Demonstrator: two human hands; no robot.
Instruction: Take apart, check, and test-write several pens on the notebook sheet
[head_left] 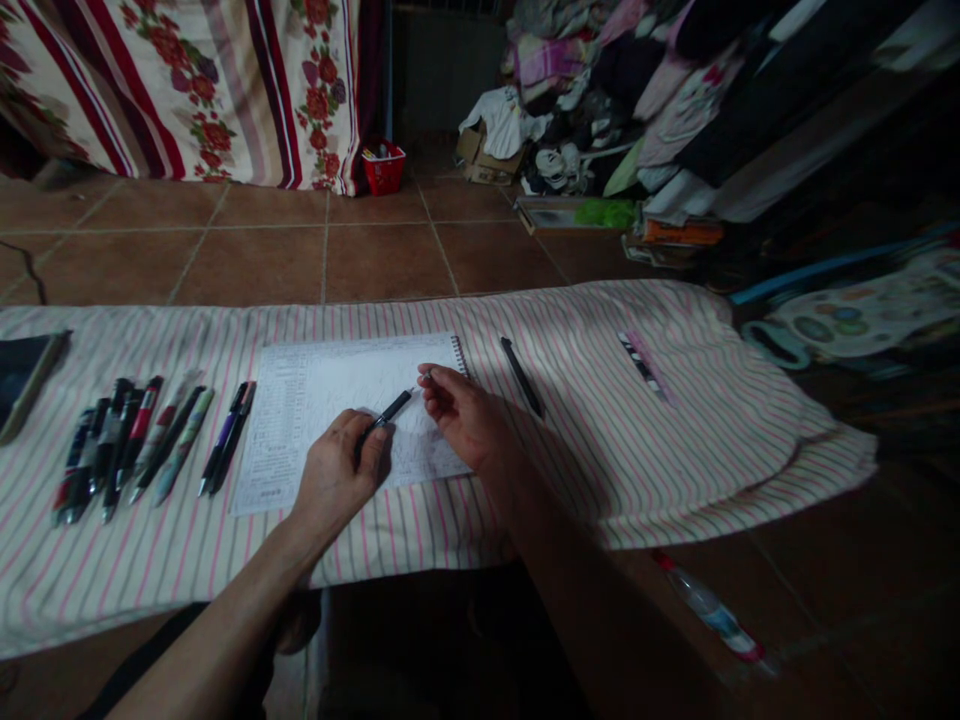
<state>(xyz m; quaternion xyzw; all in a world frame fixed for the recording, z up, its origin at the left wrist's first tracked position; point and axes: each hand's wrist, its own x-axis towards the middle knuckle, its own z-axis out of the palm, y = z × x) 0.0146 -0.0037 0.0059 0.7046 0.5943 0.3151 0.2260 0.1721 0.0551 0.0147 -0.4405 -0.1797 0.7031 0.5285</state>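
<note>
My left hand (341, 470) is closed around a black pen (390, 412), whose tip points up and to the right over a spiral notebook (315, 400). My right hand (457, 415) hovers just right of the pen's tip, its thumb and forefinger pinched on a small piece I cannot make out. Both hands rest over the written page, which lies on a pink-striped cloth (600, 440).
A row of several pens (142, 440) lies left of the notebook, a dark case (26, 375) at the far left. One black pen (522, 376) and a striped pen (641, 365) lie to the right. A plastic bottle (712, 612) lies on the floor. Clothes (600, 110) are piled behind.
</note>
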